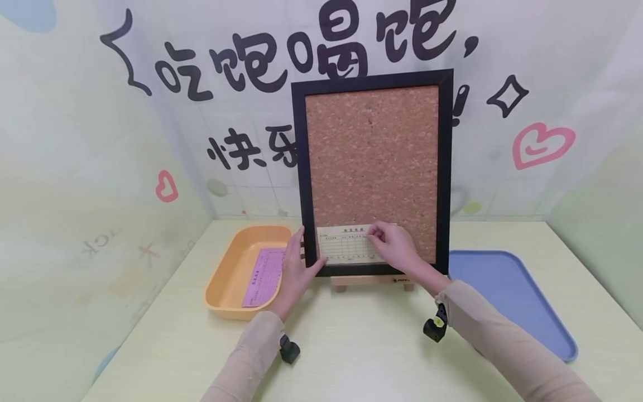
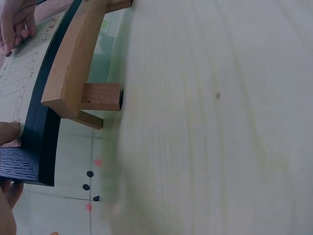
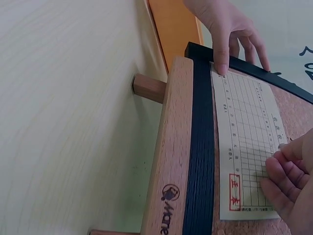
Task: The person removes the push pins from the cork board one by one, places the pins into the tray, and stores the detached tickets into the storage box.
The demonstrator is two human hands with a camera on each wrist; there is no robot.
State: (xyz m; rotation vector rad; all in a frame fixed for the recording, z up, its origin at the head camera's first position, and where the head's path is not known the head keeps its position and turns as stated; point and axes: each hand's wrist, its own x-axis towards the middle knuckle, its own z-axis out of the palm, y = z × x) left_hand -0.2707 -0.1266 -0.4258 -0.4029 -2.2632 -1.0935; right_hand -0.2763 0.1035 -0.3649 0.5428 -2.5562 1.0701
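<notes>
A black-framed corkboard (image 1: 373,151) leans upright on a small wooden easel (image 1: 369,281). Low on its cork lies a cream printed form (image 1: 334,244), lengthwise along the bottom of the frame. My left hand (image 1: 297,267) grips the frame's lower left edge, fingers behind it. Its thumb presses the form's corner, as the right wrist view shows. Over the form's upper right part is my right hand (image 1: 394,243), fingers curled, thumb and index fingertips pinched together at the paper. Between them shows a small pale thing (image 3: 282,146), mostly hidden; I cannot tell its kind.
To the left stands an orange tray (image 1: 226,279) with pink printed forms (image 1: 263,276) in it. A blue tray (image 1: 517,301) lies on the right, partly under my right forearm. Behind the board is a white wall covering (image 1: 241,195) with black lettering.
</notes>
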